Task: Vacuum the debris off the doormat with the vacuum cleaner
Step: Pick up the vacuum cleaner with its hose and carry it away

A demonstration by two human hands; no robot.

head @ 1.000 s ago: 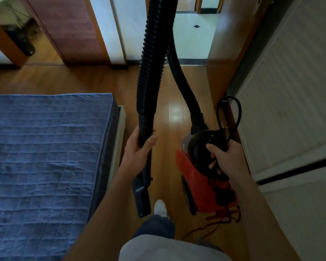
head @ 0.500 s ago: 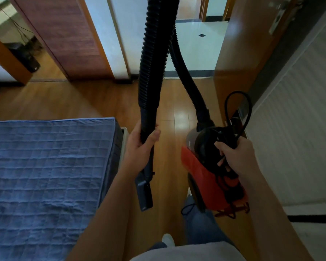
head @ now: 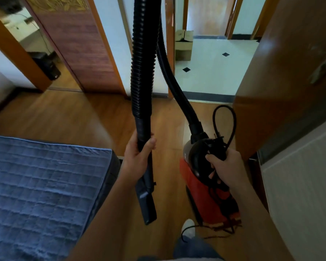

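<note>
Vacuum cleaner (head: 205, 194) hanging from the right hand (head: 227, 166), doormat not in view
Left hand (head: 137, 157) grips the hose (head: 142, 76); right curls round the vacuum's top. Better mind that cord (head: 231, 226) dangling below.

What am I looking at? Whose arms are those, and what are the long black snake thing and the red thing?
The camera sits on a person's head and looks down, so the two arms are that person's own. There is no robot here. The left hand grips the black tube at the end of the ribbed hose, which is your "snake". A flat nozzle hangs below the hand. The right hand carries the red vacuum cleaner by its black top and holds a loop of cord too. Underneath is a wooden floor, with a blue quilted bed on the left. Ahead, a doorway opens onto pale tiles. No doormat shows in this picture.
</note>
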